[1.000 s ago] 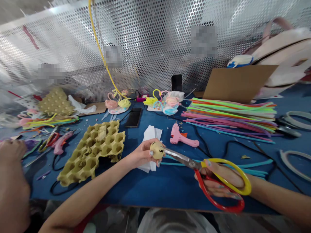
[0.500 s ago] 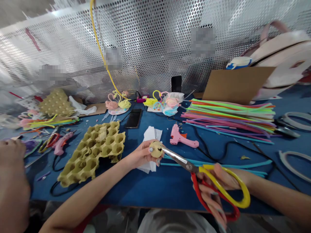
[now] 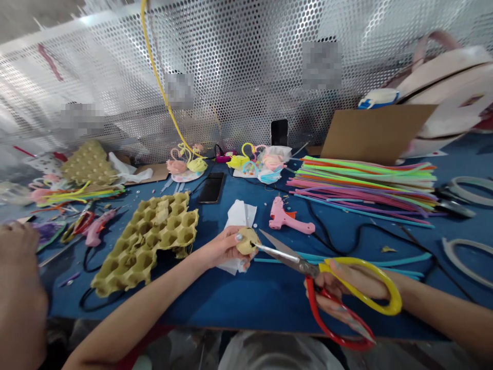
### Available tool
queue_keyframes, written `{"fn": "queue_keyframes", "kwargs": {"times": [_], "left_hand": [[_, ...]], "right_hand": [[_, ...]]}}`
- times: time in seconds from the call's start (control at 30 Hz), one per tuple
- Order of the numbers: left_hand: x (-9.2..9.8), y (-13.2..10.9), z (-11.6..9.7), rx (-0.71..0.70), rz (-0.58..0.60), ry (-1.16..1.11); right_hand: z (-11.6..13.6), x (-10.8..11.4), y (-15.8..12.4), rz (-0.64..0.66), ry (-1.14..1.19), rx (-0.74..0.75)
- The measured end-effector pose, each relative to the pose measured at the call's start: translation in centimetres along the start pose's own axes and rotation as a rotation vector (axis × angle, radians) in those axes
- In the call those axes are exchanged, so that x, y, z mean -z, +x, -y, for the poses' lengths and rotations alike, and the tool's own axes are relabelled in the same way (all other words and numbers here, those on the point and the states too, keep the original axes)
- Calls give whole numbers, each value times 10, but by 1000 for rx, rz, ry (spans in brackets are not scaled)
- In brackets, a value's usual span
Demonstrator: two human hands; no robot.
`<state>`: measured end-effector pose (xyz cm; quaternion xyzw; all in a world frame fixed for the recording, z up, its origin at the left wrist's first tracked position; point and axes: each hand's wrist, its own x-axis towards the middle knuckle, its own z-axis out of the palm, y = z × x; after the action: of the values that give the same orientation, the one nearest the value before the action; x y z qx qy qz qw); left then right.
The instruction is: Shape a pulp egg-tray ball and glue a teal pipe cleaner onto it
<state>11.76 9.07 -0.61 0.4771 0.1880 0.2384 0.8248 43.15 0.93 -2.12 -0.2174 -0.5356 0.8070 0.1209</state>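
Observation:
My left hand (image 3: 225, 247) grips a small rounded piece of yellow pulp egg carton (image 3: 246, 241) above a crumpled white tissue (image 3: 242, 215). My right hand (image 3: 346, 286) holds large scissors (image 3: 296, 262) with red and yellow handles. Their steel blades stand open, and the lower blade reaches into the pulp piece. A torn yellow pulp egg tray (image 3: 154, 241) lies to the left of my left forearm. A pink glue gun (image 3: 287, 218) sits beyond the scissors blades, out of reach of their tips.
A blurred hand of another person (image 3: 19, 288) fills the left edge. Bundled colored pipe cleaners (image 3: 362, 190) lie at the right, with black cords (image 3: 365, 236) across the blue table. Pipe-cleaner crafts, a phone (image 3: 211, 187), cardboard, and a perforated metal panel (image 3: 239, 61) stand behind.
The scissors blades have opened wider, and the handles have spread apart. The blades have shifted onto the pulp piece, which has turned slightly in my left hand.

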Motion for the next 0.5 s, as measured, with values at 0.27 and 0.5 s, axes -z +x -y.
{"fn": "queue_keyframes", "kwargs": {"times": [0.27, 0.5], "left_hand": [[8, -1, 5, 91, -25, 43], [5, 1, 3, 39, -64, 46]], "right_hand": [[5, -7, -2, -178, 135, -24], [12, -12, -2, -219, 180, -141]]}}
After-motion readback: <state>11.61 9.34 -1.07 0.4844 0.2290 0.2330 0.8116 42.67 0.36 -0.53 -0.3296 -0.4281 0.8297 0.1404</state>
